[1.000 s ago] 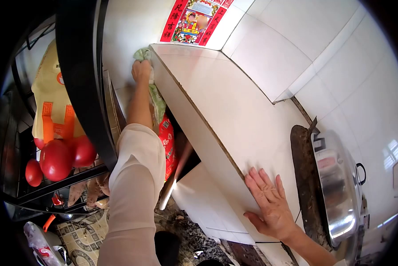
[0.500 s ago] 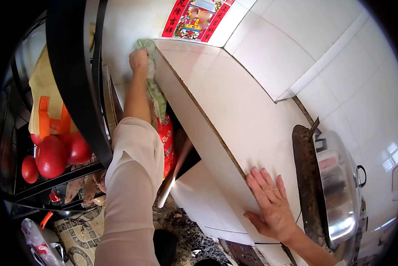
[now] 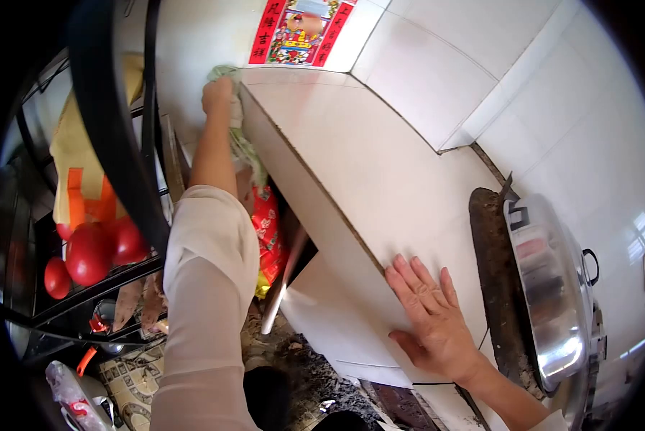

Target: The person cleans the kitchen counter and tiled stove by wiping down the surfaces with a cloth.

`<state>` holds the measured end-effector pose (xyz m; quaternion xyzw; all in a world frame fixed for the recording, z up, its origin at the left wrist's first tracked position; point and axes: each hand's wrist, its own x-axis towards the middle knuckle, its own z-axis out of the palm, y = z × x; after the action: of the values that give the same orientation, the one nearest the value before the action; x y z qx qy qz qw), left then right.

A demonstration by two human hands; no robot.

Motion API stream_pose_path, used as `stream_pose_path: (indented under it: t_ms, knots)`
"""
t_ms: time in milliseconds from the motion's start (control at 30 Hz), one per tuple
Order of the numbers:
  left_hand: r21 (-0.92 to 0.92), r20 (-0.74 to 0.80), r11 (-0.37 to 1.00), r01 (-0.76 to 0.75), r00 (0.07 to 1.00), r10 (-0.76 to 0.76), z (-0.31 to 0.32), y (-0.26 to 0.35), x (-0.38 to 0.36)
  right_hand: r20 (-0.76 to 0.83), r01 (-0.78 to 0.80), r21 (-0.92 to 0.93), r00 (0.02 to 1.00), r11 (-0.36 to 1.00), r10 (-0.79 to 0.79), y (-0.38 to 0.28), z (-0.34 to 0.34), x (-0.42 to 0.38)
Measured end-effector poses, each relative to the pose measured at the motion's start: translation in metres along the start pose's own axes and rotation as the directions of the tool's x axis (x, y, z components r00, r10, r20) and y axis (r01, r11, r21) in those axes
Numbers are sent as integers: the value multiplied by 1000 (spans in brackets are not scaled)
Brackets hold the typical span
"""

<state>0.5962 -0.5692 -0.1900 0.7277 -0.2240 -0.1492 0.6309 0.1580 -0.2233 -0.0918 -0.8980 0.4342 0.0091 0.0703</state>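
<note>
My left hand (image 3: 218, 95) is closed on a pale green cloth (image 3: 245, 149) at the far end of the tiled counter (image 3: 337, 136), against the side edge near the wall. Part of the cloth hangs down beside the counter's side. Below it a red packet (image 3: 266, 230) stands in the gap. My right hand (image 3: 437, 323) lies flat with spread fingers on the counter's near edge and holds nothing.
A black rack (image 3: 114, 108) on the left holds red round items (image 3: 90, 255) and a yellow bag (image 3: 74, 154). A metal pot (image 3: 552, 287) stands at the right behind a dark, dirty slab (image 3: 496, 266). A red poster (image 3: 301, 32) is on the wall.
The view has shifted slightly. My left hand still grips the cloth at nearly the same spot, and my right hand still rests on the counter edge.
</note>
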Motion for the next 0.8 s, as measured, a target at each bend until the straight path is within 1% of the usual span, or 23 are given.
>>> stream_pose_path:
  t_ms: [33,67,100,167,200,267,300,367,400,467,500,567,600,667,700,767,800]
  knots:
    - [-37,33,998,41,999,-40,-3,-6,4,-6,5,-12,1000,1000,-5,1,1,0]
    - [-5,-21,1000,22,1000,-22,3,-10,4,-14,3,-30,1000,1000,-3,2,0,1]
    - [-7,-18,1000,27,999,-27,4,-7,-6,-10,0,-34,1000,999,0,2,0,1]
    - [-142,40,990,-22,999,28,0,7,-25,4,-20,-28,1000,999,21,2,-1,2]
    - [-139,45,990,-14,999,21,0,7,-22,13,-25,-27,1000,999,26,2,0,3]
    - [0,82,1000,-28,996,28,-4,5,-16,-5,-12,-39,1000,999,12,3,2,3]
    - [2,85,1000,-26,996,26,-2,3,-9,-2,-14,-38,1000,999,14,3,2,4]
    - [247,82,964,-95,994,77,-3,0,4,8,-18,-32,1000,999,19,3,0,4]
    - [239,83,966,-97,993,79,-1,-9,9,3,-21,-39,1000,999,21,3,-2,4]
    - [301,105,952,-48,994,17,8,-39,15,-3,-13,-22,1000,1000,13,2,0,4]
    - [299,103,953,-49,995,19,11,-47,13,-6,-12,-24,1000,1000,12,2,0,4]
    - [234,82,969,83,991,-105,19,-60,5,3,-18,-21,1000,1000,18,2,-1,4]
    - [234,84,968,91,990,-113,13,-54,-10,11,-19,-25,1000,1000,19,2,-1,3]
    - [248,-26,968,25,999,-19,-2,-18,-43,5,-15,-29,1000,999,15,3,-1,4]
    - [257,-24,966,28,999,-22,-3,-12,-44,12,-16,-23,1000,1000,16,3,0,5]
    - [172,-96,971,-166,978,184,-1,-4,-37,2,-8,-39,1000,999,8,4,0,4]
    - [180,-93,970,-165,979,183,0,-6,-32,6,-8,-32,1000,999,9,4,0,5]
